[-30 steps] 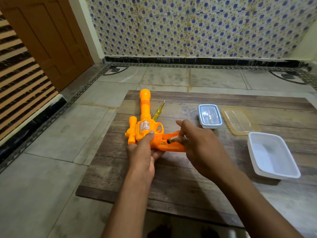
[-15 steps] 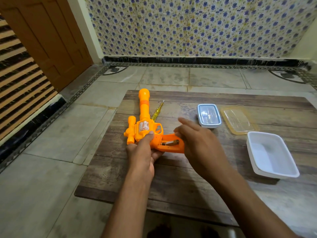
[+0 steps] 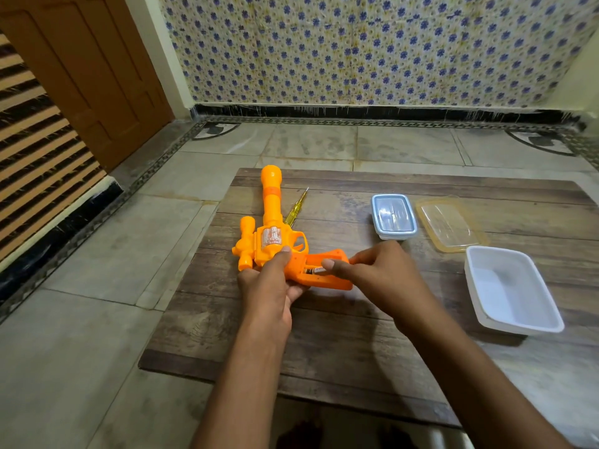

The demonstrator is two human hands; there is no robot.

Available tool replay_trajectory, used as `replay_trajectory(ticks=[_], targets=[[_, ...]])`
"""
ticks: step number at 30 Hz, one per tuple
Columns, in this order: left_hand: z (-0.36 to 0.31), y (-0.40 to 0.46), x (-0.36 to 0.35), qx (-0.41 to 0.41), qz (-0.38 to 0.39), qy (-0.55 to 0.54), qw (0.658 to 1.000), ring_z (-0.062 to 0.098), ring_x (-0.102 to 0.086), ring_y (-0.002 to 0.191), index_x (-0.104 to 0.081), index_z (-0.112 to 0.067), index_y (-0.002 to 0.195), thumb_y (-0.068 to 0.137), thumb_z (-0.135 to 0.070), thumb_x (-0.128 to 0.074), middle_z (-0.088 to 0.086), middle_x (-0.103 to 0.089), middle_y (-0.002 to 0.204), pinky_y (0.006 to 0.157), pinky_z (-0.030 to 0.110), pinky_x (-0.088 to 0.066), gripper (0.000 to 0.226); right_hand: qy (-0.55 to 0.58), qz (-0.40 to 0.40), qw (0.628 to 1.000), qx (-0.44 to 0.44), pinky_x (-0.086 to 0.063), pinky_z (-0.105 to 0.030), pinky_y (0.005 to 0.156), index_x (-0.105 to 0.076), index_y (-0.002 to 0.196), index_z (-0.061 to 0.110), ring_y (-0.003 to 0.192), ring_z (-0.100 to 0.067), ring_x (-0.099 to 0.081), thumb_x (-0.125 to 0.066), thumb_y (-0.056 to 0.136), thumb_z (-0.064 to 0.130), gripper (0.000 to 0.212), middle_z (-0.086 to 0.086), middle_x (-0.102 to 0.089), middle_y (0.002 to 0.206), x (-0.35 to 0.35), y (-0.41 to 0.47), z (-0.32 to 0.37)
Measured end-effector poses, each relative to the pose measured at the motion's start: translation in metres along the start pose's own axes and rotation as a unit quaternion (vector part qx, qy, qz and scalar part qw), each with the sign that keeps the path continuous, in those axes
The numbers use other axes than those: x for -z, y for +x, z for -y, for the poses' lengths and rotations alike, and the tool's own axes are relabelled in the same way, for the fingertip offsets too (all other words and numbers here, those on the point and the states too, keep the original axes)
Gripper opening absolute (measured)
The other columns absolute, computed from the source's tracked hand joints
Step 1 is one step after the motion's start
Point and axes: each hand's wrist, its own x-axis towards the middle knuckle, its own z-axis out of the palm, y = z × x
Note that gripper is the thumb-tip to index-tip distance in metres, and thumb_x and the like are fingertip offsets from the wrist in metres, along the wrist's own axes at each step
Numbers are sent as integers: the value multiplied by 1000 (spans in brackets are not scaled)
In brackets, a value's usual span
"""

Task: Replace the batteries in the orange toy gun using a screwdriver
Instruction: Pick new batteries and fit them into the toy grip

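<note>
On one wooden board (image 3: pixel 324 351), left hand (image 3: pixel 270 286) grips one toy gun (image 3: pixel 272 234); right hand (image 3: pixel 376 273) presses one battery (image 3: pixel 313 270).

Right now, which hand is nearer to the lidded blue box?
The right hand. It is at the toy gun handle, just below and left of the lidded blue box. The left hand holds the gun body, farther left.

A wooden board (image 3: pixel 340 335) lies on the tiled floor (image 3: pixel 81 351). On it rest the orange toy gun (image 3: pixel 270 234) and yellow screwdriver (image 3: pixel 296 207) at far left. A lidded box (image 3: pixel 393 216), loose lid (image 3: pixel 449 225) and white tub (image 3: pixel 512 290) sit right.
</note>
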Motion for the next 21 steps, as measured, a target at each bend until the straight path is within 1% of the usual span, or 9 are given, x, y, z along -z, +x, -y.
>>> replay_trajectory(ticks=[2, 5, 9, 12, 14, 16, 18, 19, 21], targets=[[2, 1, 0, -3, -2, 2, 1000, 35, -70, 108, -52, -14, 142, 93, -4, -71, 16, -68, 128, 46, 35, -58, 54, 93, 8, 994, -59, -34, -29, 50, -75, 69, 5, 38, -8, -41, -88, 71, 47, 45, 0, -51, 49, 0, 2, 0], [3, 2, 0, -6, -2, 7, 1000, 34, -70, 109, -53, -15, 144, 94, -5, -71, 15, -68, 130, 45, 34, -58, 54, 194, 44, 967, -159, -31, -26, 46, -65, 78, -2, 35, -12, -37, -94, 65, 25, 42, -15, -55, 67, 2, 4, 6], [4, 2, 0, -8, -4, 4, 1000, 34, -69, 110, -52, -15, 144, 93, -3, -70, 14, -68, 130, 45, 34, -58, 55, 201, 45, 959, -193, -30, -21, 41, -56, 94, -1, 37, -17, -38, -90, 55, 14, 54, -18, -51, 74, -4, 10, 11], [4, 3, 1, -7, 0, -5, 1000, 35, -70, 107, -51, -14, 144, 94, -1, -69, 15, -68, 128, 47, 37, -60, 55, 155, 18, 972, -178, -38, -26, 45, -57, 94, 1, 57, -26, -52, -88, 48, 22, 59, -18, -55, 83, -11, 13, 12], [4, 4, 2, -9, -1, 0, 1000, 37, -70, 108, -49, -15, 145, 94, -2, -69, 16, -67, 130, 50, 40, -62, 57, 137, 14, 977, -164, -41, -29, 47, -58, 92, 4, 63, -30, -55, -88, 51, 25, 55, -17, -57, 84, -14, 14, 10], [4, 5, 3, -9, 0, -1, 1000, 38, -70, 109, -49, -15, 145, 93, -2, -69, 17, -67, 130, 54, 42, -62, 57, 112, 5, 986, -127, -42, -30, 47, -64, 87, 1, 60, -27, -56, -90, 54, 36, 54, -14, -59, 76, -15, 14, 6], [4, 4, 2, -7, 5, -5, 1000, 38, -70, 109, -49, -15, 145, 93, -1, -69, 18, -68, 129, 58, 45, -62, 57, 83, -28, 993, -76, -47, -36, 52, -70, 79, -1, 61, -23, -61, -86, 67, 50, 54, -11, -64, 67, -13, 11, 2], [3, 3, 2, -5, 6, -5, 1000, 38, -71, 108, -49, -15, 145, 94, -2, -69, 18, -68, 128, 59, 45, -62, 57, 76, -44, 994, -59, -50, -39, 59, -72, 77, 0, 65, -23, -65, -80, 77, 53, 53, -11, -68, 67, -12, 10, 1], [3, 3, 2, -6, 3, 2, 1000, 38, -70, 109, -49, -15, 145, 94, -3, -70, 17, -68, 128, 58, 45, -61, 56, 111, -63, 990, -55, -48, -36, 63, -73, 79, 4, 70, -23, -65, -64, 92, 39, 39, -10, -72, 71, -3, 9, 1]])
